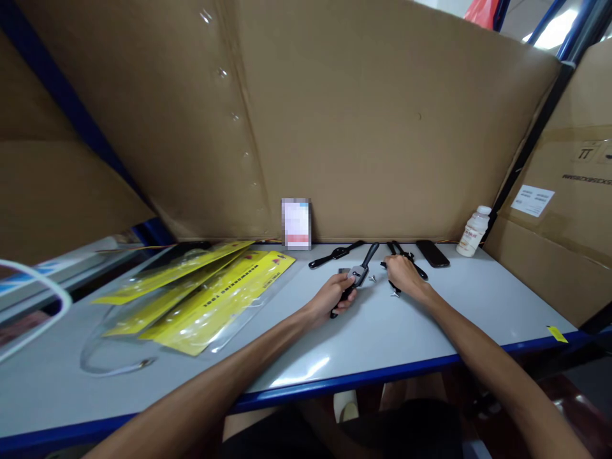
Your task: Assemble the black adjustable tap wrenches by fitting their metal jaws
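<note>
My left hand (337, 294) is closed around a black spokeshave (367, 260), its thumb on the grey metal middle part. One handle points up and away; the other sticks out below the fingers. My right hand (404, 273) is to the right, its bent fingers pinched together low over the table at a small dark piece, mostly hidden. More black spokeshaves lie close by, one (338, 252) behind my left hand and another (419, 270) beside my right hand. Small silver screws (373, 278) lie between and just below the hands.
Yellow-carded clear plastic packages (220, 299) overlap on the left of the white table (315, 363). A blurred upright card or screen (296, 224) leans against the cardboard at the back. A black phone-like slab (433, 253) and a white bottle (474, 231) are at right. A white cable (117, 371) curls front left.
</note>
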